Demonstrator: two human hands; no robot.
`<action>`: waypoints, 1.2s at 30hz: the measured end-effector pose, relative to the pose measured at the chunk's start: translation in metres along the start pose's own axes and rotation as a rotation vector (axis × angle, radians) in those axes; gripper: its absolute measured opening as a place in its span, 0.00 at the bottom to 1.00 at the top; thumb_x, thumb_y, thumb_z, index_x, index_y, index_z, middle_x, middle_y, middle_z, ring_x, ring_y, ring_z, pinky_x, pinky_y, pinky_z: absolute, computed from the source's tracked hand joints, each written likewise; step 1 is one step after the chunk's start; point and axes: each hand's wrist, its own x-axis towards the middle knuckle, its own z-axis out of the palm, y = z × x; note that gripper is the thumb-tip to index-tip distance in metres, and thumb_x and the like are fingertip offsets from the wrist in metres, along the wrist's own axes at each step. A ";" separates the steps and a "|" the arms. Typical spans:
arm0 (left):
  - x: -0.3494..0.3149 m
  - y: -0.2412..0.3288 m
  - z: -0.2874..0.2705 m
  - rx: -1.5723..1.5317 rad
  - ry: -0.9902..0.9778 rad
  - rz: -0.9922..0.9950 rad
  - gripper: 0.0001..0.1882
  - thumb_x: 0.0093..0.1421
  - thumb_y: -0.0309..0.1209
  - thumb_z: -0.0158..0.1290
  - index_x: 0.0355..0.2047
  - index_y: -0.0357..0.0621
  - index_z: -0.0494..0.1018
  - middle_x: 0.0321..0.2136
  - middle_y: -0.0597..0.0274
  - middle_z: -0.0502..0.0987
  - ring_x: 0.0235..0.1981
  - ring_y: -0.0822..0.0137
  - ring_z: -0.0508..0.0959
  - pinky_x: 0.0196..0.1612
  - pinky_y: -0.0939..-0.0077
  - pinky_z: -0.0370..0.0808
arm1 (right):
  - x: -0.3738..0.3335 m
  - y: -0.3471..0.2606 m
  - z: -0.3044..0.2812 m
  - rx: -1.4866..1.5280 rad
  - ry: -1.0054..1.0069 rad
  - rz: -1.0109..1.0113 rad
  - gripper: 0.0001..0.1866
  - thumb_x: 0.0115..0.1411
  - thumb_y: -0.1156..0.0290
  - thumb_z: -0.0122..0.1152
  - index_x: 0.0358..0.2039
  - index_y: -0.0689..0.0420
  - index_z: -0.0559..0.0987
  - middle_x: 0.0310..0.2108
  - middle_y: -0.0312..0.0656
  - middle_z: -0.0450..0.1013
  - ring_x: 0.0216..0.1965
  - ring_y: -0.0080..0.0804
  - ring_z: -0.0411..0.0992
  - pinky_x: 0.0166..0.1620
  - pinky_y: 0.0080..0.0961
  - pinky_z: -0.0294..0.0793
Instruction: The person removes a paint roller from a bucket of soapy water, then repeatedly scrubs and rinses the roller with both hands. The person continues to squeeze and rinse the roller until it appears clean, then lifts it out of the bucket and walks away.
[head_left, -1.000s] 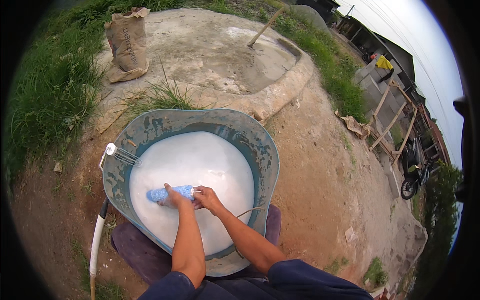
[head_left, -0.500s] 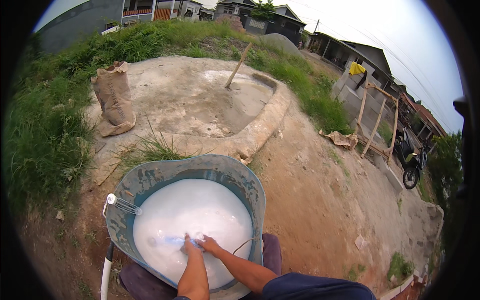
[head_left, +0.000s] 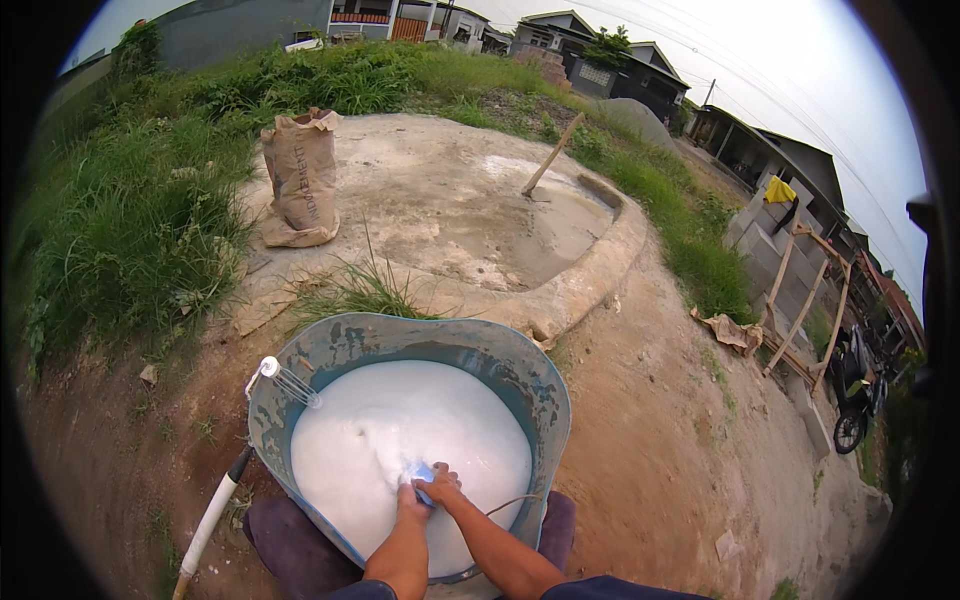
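The blue object (head_left: 425, 474) lies partly sunk in milky liquid (head_left: 440, 410).

From my remote seat I make out one bright blue object (head_left: 422, 469), gripped and partly covered, so its full shape escapes me. It shows at the surface of the milky white liquid (head_left: 460, 410) inside the tub (head_left: 430, 337), slightly nearside of the tub's middle.

Houses (head_left: 645, 85) and green grass (head_left: 140, 240) edge brown soil (head_left: 640, 440) beneath pale sky (head_left: 820, 70).
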 end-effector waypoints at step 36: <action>0.006 -0.002 0.115 0.714 0.327 0.241 0.38 0.72 0.58 0.42 0.60 0.31 0.69 0.52 0.47 0.77 0.50 0.55 0.79 0.54 0.60 0.77 | 0.026 -0.041 -0.088 0.553 -0.298 -0.035 0.43 0.73 0.40 0.32 0.74 0.63 0.51 0.69 0.59 0.59 0.67 0.48 0.63 0.66 0.39 0.66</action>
